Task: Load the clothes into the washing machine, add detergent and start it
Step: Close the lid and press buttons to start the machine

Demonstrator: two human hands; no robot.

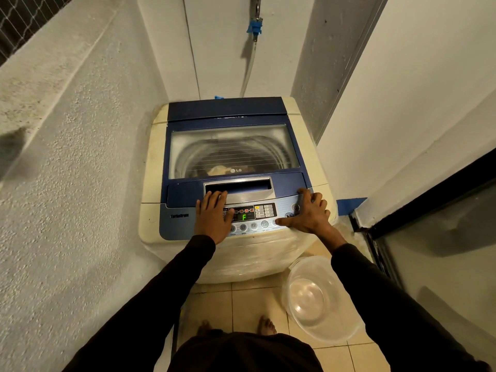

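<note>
Between a rough plastered wall and a smooth white wall, a top-loading washing machine, back edge tight against the far corner, long axis running away from the camera, control panel facing the person. Lid shut, pale clothes dimly seen through its window just behind the handle recess. Green "F" lit on the display. Left hand flat and unclenched on the panel's left part, fingers reaching the lid's front edge, grasping nothing. Right hand spread wide over the panel's right end, thumb stretched along the button row, likewise grasping nothing. Narrow strip of tiled floor free before the machine's front; clear plastic basin just beside its front right corner, dark-framed glass door further right.
</note>
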